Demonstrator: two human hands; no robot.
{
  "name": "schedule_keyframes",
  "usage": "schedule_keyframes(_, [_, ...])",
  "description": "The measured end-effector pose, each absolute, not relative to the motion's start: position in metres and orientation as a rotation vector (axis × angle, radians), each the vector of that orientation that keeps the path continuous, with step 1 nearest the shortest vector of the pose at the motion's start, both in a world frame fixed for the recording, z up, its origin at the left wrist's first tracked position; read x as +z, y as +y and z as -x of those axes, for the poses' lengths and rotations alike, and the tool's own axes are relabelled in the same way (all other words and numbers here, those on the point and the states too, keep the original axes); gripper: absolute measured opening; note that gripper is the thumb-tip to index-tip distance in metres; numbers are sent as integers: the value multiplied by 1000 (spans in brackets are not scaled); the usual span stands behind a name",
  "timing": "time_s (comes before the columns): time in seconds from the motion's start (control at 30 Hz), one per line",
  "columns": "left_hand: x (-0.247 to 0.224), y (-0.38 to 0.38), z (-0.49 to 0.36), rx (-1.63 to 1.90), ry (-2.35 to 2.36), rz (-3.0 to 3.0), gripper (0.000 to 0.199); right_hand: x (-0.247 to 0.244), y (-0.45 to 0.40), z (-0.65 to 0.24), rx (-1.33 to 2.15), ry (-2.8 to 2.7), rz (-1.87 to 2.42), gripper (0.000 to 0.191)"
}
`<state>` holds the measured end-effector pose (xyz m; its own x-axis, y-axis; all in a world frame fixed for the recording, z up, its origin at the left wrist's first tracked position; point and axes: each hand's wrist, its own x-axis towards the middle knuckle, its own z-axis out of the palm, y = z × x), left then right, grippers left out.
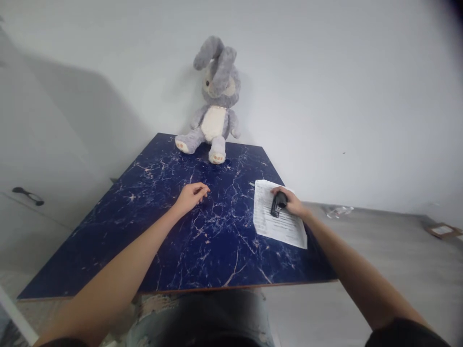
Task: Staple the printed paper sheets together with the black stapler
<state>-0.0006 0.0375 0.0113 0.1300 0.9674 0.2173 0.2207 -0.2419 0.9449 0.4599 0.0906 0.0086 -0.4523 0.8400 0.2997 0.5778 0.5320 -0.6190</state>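
My right hand (293, 204) grips a black stamp (278, 204) with a rounded top, over a printed sheet of paper (284, 231) on the right side of the table. Whether the stamp's base touches the sheet, I cannot tell. Near the table's middle lies my left hand (191, 196), its fingers curled in and close together, with nothing visible in them. The sheet is white with several lines of dark print, and its corners look slightly bent.
A grey plush rabbit (215, 123) sits at the far end of the dark blue marbled table (217, 255), against the white wall. On the floor to the right are a clear plastic-looking item (339, 211) and a brown box-like object (443, 230). A black handle (28, 195) shows at left.
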Motion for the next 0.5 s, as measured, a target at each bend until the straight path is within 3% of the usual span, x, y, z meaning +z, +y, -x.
schedule_keyframes(0.13, [9, 39, 2, 1199, 1190, -1619, 34, 19, 142, -443, 777, -2342, 905, 29])
schedule_keyframes(0.33, [25, 19, -4, 1281, 1080, -1630, 35, 10, 171, -342, 872, -2403, 644, 24])
schedule_keyframes(0.5, [42, -5, -4, 697, 290, -1459, 45, 1, 166, -246, 865, -2388, 489, 31])
